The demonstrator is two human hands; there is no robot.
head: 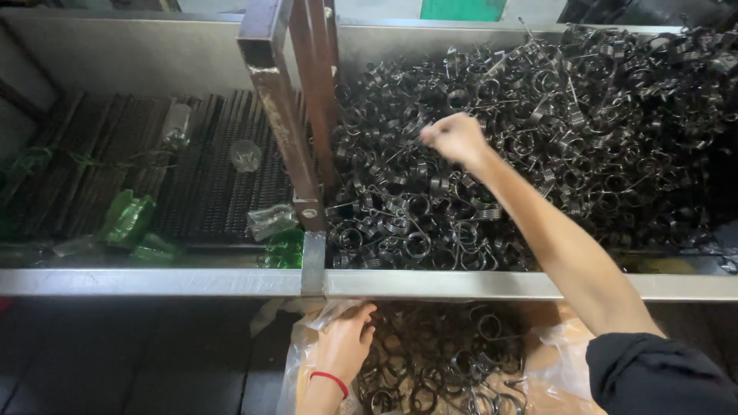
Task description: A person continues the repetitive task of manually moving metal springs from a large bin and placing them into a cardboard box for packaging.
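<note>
Right hand (455, 138) reaches into metal trough (154, 283), fingers pinched on dark coiled wire springs (584, 131), a tangled glossy heap. Left hand (344, 342), red wrist string, grips the clear crinkly plastic bag (304, 361) rim below; more springs inside. Rusty bar (288, 115) divides trough.

Dark wire torsion springs (538, 138), coiled with straight legs, tangled in a big heap in the metal trough; more lie loose in the clear plastic bag (307, 346) below.
</note>
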